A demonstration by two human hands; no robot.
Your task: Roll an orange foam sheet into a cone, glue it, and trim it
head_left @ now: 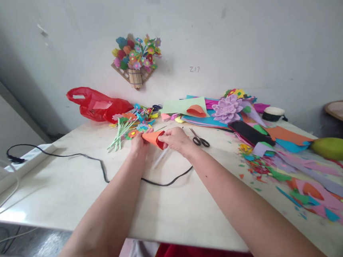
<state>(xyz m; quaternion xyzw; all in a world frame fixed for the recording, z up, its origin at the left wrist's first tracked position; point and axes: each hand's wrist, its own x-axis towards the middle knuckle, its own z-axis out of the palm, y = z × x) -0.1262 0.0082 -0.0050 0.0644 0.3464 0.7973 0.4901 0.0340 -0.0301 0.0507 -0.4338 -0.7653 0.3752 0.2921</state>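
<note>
An orange cone (pixel 152 138) of rolled sheet lies between my two hands, its wide open end to the right. My left hand (pixel 140 141) is closed on the narrow left end. The fingers of my right hand (pixel 174 139) pinch the rim of the wide end. Just below the cone, a translucent white stick (pixel 159 158) rests on the table. Black-handled scissors (pixel 199 139) lie right of my right hand. Paper flowers (pixel 132 134) and pale green stems (pixel 119 136) are beside my left hand.
A red plastic bag (pixel 97 105) sits at the back left. A black cable (pixel 102 166) crosses the white table (pixel 181 217) under my forearms. Coloured sheets (pixel 210 118), a dark phone (pixel 250 134), foam scraps (pixel 310 192) and a yellow-green object (pixel 336 149) are at the right.
</note>
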